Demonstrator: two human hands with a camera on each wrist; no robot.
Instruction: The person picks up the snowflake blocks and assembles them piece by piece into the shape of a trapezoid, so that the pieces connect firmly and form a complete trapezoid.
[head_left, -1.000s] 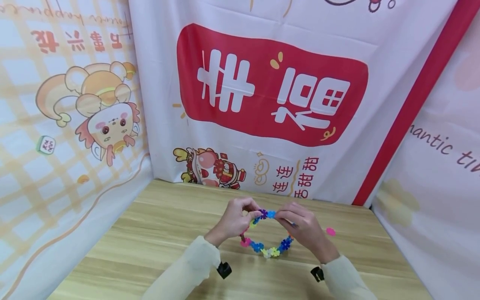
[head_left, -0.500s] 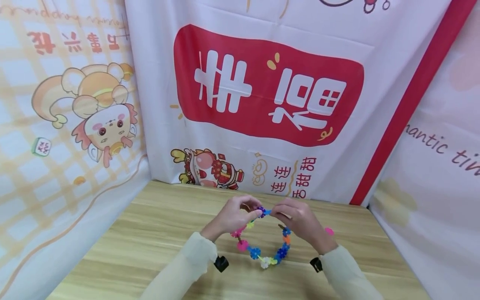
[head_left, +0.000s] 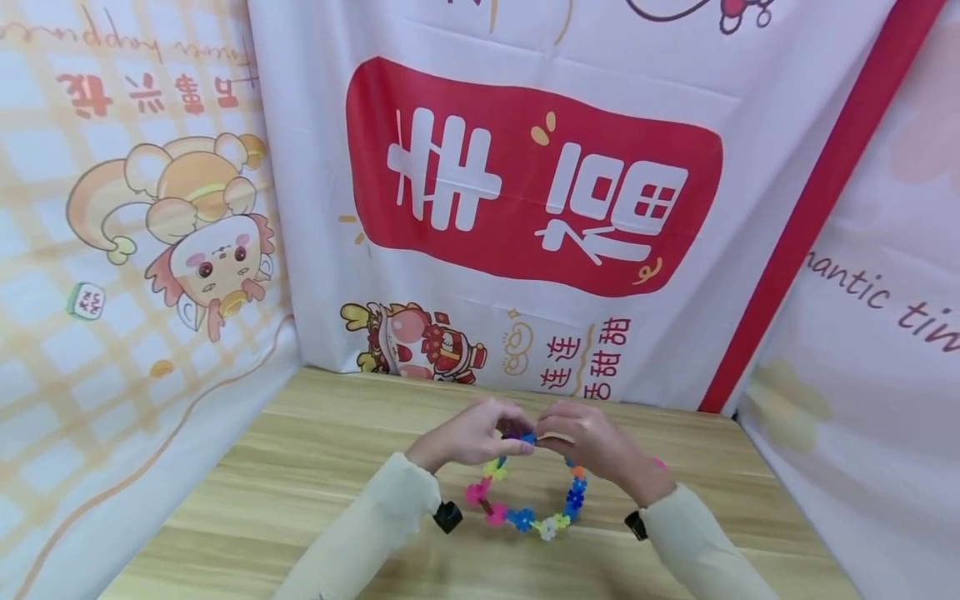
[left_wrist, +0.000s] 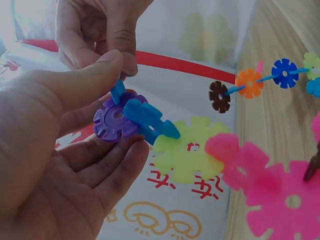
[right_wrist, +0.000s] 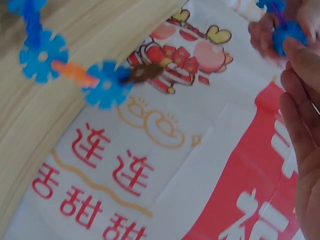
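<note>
A: Where is the snowflake-piece chain [head_left: 525, 504] sitting?

B: It is hanging as an almost closed loop between both hands, its low side just above or touching the wooden table [head_left: 315, 492]; I cannot tell which. The two free ends are meeting at the top.

A: And the left hand [head_left: 468, 437]?

B: It is pinching the purple piece [left_wrist: 112, 120] with its slotted blue piece [left_wrist: 150, 122] between thumb and fingers, keeping the slot facing the other end.

A: The right hand [head_left: 600, 446]?

B: It is gripping the opposite end at the same spot, thumb [left_wrist: 120, 42] pressing down; probably lining up the slots.

A: Anything loose?

B: A pink piece [head_left: 660, 462] is lying just beyond the right wrist.

A: Surroundings?

B: Printed cloth banners [head_left: 525, 192] are walling the table on three sides, red panel at centre.
</note>
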